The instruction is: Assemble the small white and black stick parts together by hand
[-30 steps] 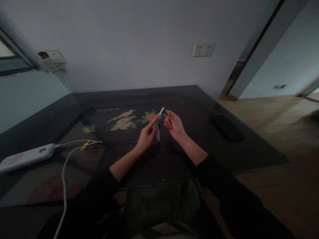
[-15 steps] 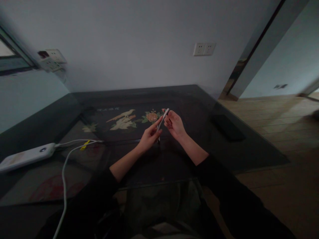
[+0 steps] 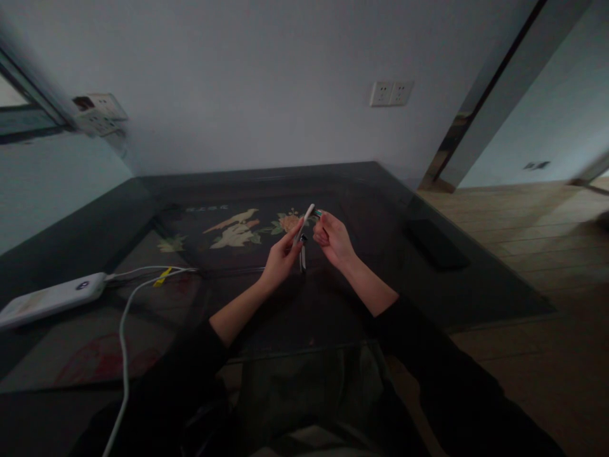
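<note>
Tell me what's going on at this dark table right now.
A person in black sleeves sits at a dark glass-topped table with a bird-and-flower inlay. The left hand holds a slim white stick-like object upright, while the right hand pinches a small piece at its top end; what it is cannot be told. To the left lies a white power bank with white cables. A flat black slab rests to the right.

The table [image 3: 390, 209] is dark, glossy grey, with a cream bird and orange flower motif [image 3: 247, 230] set into its black middle. The power bank [image 3: 50, 299] and cable [image 3: 124, 317] are white, the cable's tag [image 3: 162, 277] yellow, and the slim object [image 3: 304, 230] in the hands white.
</note>
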A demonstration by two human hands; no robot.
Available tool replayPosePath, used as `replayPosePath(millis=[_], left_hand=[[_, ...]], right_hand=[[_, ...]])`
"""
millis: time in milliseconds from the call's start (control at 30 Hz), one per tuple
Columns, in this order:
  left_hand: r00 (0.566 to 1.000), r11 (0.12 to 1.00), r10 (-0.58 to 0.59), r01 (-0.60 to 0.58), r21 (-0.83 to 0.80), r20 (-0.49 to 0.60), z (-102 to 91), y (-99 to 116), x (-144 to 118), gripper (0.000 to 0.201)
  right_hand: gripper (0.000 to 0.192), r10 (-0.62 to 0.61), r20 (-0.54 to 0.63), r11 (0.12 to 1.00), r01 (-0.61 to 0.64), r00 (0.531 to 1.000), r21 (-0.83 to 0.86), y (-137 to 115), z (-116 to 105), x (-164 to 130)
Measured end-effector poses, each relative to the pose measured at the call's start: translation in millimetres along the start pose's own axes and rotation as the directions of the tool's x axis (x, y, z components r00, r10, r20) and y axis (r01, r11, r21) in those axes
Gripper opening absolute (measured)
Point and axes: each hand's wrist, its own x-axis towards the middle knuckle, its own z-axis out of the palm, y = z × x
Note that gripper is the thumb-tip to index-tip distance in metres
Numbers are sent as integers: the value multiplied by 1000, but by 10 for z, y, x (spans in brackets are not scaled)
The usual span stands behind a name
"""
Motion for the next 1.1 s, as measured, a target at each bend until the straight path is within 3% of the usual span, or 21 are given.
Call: replayPosePath(millis=[233,600,900,1100], left_hand=[[1000,1000,1,-1,11,-5,33,41,-29,58],[994,999,33,-33,-7,104,72,43,-71,60],[999,997,36,-37,71,22,49,16,-56,58],[1000,997,5,-3,79,-28,24,6,-34,59]], right_hand=[[42,-20,27,1000,20,999,19,-1,-5,4],[49,0,32,1000,0,999,-5,-1,-6,-3],[42,-15,52,1000,14,999,9,-15,2,-5],[54,-5,31,1000,6,999,-26,-16,-6,9]])
